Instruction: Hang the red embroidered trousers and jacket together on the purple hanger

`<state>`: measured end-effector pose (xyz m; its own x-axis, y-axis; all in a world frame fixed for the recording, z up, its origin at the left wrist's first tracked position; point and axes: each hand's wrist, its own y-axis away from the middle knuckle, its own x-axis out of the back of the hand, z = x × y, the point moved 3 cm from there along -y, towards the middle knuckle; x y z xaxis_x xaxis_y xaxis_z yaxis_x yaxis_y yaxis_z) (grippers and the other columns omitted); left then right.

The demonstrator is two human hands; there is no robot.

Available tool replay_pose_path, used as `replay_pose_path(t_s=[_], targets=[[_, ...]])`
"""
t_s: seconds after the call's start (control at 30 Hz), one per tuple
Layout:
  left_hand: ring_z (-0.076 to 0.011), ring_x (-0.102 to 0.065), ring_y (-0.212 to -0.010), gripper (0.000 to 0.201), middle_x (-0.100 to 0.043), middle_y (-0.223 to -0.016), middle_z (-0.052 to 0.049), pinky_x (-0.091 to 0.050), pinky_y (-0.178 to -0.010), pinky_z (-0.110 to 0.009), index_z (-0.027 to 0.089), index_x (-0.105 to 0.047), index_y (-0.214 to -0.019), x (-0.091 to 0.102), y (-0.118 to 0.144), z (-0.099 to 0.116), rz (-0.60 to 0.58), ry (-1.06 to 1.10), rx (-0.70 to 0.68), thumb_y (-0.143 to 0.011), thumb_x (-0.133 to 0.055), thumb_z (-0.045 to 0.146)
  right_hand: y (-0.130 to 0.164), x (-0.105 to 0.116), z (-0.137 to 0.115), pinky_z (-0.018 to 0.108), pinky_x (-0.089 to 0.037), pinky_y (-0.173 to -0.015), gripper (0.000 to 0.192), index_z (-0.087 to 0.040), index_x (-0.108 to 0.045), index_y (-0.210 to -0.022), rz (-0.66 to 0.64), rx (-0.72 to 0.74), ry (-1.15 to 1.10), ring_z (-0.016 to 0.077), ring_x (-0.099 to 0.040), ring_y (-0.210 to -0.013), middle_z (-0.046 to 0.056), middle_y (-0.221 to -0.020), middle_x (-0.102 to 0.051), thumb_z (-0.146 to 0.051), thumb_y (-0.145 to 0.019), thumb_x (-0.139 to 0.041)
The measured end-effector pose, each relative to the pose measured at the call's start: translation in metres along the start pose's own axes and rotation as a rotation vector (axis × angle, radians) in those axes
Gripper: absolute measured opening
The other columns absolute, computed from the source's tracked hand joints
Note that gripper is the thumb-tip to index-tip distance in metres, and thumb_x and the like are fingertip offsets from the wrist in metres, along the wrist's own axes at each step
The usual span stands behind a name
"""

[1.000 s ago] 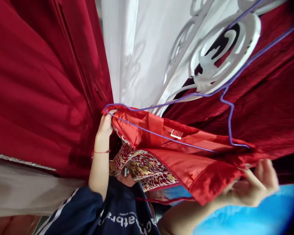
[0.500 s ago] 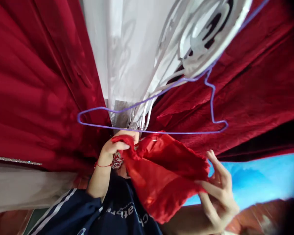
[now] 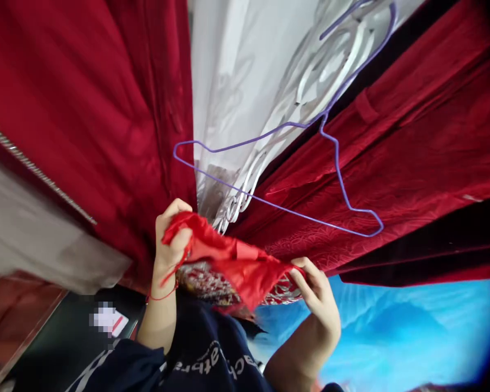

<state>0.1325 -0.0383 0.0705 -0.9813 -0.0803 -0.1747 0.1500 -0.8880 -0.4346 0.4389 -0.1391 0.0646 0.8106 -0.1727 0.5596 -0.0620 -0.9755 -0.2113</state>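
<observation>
A red satin garment is stretched between my two hands in front of my chest. Part of it shows a shiny patterned fabric in silver, red and gold. My left hand is closed around its gathered left end, with thumb over the cloth and a thin red cord at the wrist. At the other end, my right hand pinches the edge between thumb and fingers. Above and beyond the hands is a purple wire hanger with nothing on it, its hook at the top by white scrolled metalwork.
Dark red curtains hang on the left, and more red cloth lies to the right. White scrollwork runs up the middle beside a white surface. A blue patterned sheet is at lower right, a dark flat surface at lower left.
The garment has been drawn into a narrower, bunched strip, and its patterned part now shows more. My right hand has moved left and now pinches the edge. The view has shifted and tilted.
</observation>
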Motion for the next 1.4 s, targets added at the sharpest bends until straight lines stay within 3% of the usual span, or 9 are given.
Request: replay_pose_path(t_s=[0.1, 0.33, 0.63, 0.8, 0.9, 1.03, 1.2, 1.3, 1.4], targets=[[-0.0183, -0.063, -0.07, 0.051, -0.061, -0.08, 0.001, -0.048, -0.067, -0.029, 0.023, -0.048, -0.103, 0.012, 0.026, 0.009, 0.156, -0.482, 0.119, -0.074, -0.075, 0.055, 0.003, -0.008, -0.002, 0.025, -0.038, -0.056, 0.026, -0.022, -0.058, -0.074, 0.216, -0.074, -0.153, 0.0119, -0.045, -0.058, -0.004, -0.064, -0.053, -0.042, -0.089, -0.065], [-0.0367, -0.049, -0.135, 0.087, -0.045, -0.142, -0.021, -0.041, -0.109, -0.05, 0.019, -0.032, -0.135, 0.023, 0.122, 0.012, -0.325, -0.608, 0.278, -0.068, -0.082, 0.044, 0.018, -0.054, -0.001, 0.023, -0.036, -0.058, 0.034, -0.02, -0.055, -0.075, 0.393, -0.176, -0.505, 0.0098, -0.043, -0.058, -0.006, -0.065, -0.052, -0.049, -0.08, -0.072], [-0.0199, -0.066, -0.071, 0.019, -0.07, -0.077, -0.003, -0.048, -0.07, -0.03, 0.021, -0.069, -0.091, 0.011, 0.222, 0.029, 0.137, -0.726, 0.362, -0.087, -0.066, 0.039, 0.087, -0.071, -0.037, 0.026, -0.037, -0.063, 0.029, -0.019, -0.058, -0.078, 0.471, -0.037, -0.259, 0.0115, -0.042, -0.063, -0.005, -0.068, -0.05, -0.046, -0.088, -0.064], [-0.0272, -0.067, -0.108, 0.031, -0.069, -0.118, -0.013, -0.051, -0.095, -0.038, 0.021, -0.07, -0.114, -0.037, 0.254, 0.056, -0.101, -0.634, 0.213, -0.094, -0.057, 0.039, 0.1, -0.075, -0.054, 0.027, -0.04, -0.061, 0.033, -0.019, -0.057, -0.078, 0.362, -0.042, -0.266, 0.0129, -0.049, -0.062, -0.002, -0.069, -0.057, -0.051, -0.087, -0.064], [-0.0302, -0.043, -0.142, 0.073, -0.046, -0.153, -0.015, -0.038, -0.117, -0.044, 0.022, -0.042, -0.15, -0.044, 0.267, 0.075, -0.34, -0.529, 0.101, -0.085, -0.068, 0.044, 0.108, -0.065, -0.049, 0.024, -0.037, -0.053, 0.037, -0.02, -0.056, -0.079, 0.305, -0.137, -0.472, 0.0104, -0.047, -0.054, -0.005, -0.063, -0.057, -0.053, -0.079, -0.072], [-0.0393, -0.053, -0.131, 0.116, -0.052, -0.145, -0.023, -0.042, -0.113, -0.053, 0.013, -0.037, -0.151, -0.036, 0.288, 0.073, -0.569, -0.518, 0.082, -0.054, -0.091, 0.046, 0.123, -0.058, -0.054, 0.02, -0.027, -0.045, 0.042, -0.02, -0.053, -0.074, 0.248, -0.212, -0.704, 0.006, -0.036, -0.044, -0.011, -0.051, -0.047, -0.05, -0.069, -0.081], [-0.0377, -0.066, -0.113, 0.058, -0.071, -0.115, -0.018, -0.051, -0.101, -0.051, 0.015, -0.063, -0.122, -0.003, 0.31, 0.063, -0.175, -0.483, 0.115, -0.066, -0.079, 0.022, 0.154, -0.066, -0.099, 0.02, -0.038, -0.051, 0.033, -0.021, -0.055, -0.08, 0.256, -0.039, -0.761, 0.0072, -0.048, -0.048, -0.009, -0.058, -0.051, -0.044, -0.075, -0.079], [-0.0302, -0.071, -0.099, 0.043, -0.075, -0.108, -0.011, -0.055, -0.094, -0.045, 0.02, -0.067, -0.113, 0.035, 0.307, 0.083, 0.213, -0.24, 0.116, -0.071, -0.07, 0.016, 0.188, -0.082, -0.141, 0.038, -0.054, -0.086, 0.053, -0.024, -0.053, -0.129, 0.047, 0.276, -0.647, 0.0234, -0.069, -0.103, 0.01, -0.112, -0.069, -0.045, -0.084, -0.069], [-0.0259, -0.069, -0.107, 0.032, -0.075, -0.111, -0.008, -0.051, -0.103, -0.042, 0.019, -0.068, -0.108, 0.073, 0.289, 0.116, 0.513, 0.08, 0.121, -0.076, -0.064, 0.016, 0.233, -0.12, -0.167, 0.061, -0.031, -0.115, 0.097, -0.027, -0.003, -0.159, -0.179, 0.542, -0.459, 0.0336, -0.026, -0.152, 0.018, -0.162, -0.028, -0.044, -0.085, -0.064]])
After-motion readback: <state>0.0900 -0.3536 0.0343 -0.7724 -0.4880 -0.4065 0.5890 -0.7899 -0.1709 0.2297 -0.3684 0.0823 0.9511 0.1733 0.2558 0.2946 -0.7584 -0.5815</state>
